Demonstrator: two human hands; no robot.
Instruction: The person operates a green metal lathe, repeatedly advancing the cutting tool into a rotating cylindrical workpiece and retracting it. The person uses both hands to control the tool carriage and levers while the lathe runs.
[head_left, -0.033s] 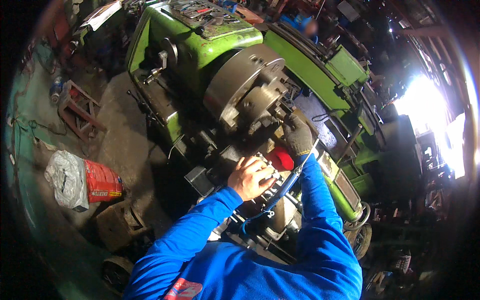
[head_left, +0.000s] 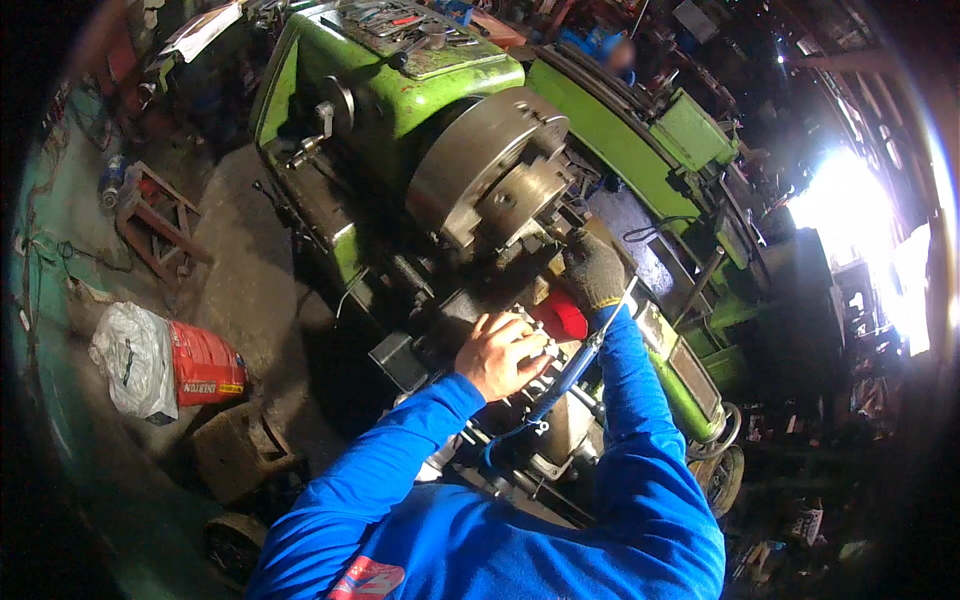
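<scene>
A green lathe stands before me with its big round chuck (head_left: 450, 165). Steel jaws on the chuck hold a metal workpiece (head_left: 522, 203). My bare left hand (head_left: 500, 357) rests with curled fingers on the bolted tool post (head_left: 543, 372). In a dark knitted glove, my right hand (head_left: 597, 272) is closed beside the workpiece's near end; its fingertips are hidden, and what they hold cannot be made out. Between my hands sits a red object (head_left: 562, 318). A blue air gun (head_left: 575, 368) with a thin pale nozzle lies against my right forearm, its blue hose trailing down.
Hand tools lie on the headstock top (head_left: 400, 35). A handwheel (head_left: 728, 432) sits at the lathe's right side. On the floor to the left are a red and white sack (head_left: 205, 365), a metal stand (head_left: 160, 225) and a box (head_left: 240, 450). Another person (head_left: 615, 52) is far behind.
The chuck and workpiece have turned; the workpiece was blurred and now looks sharp. My right hand has shifted very slightly. My left hand stays on the tool post.
</scene>
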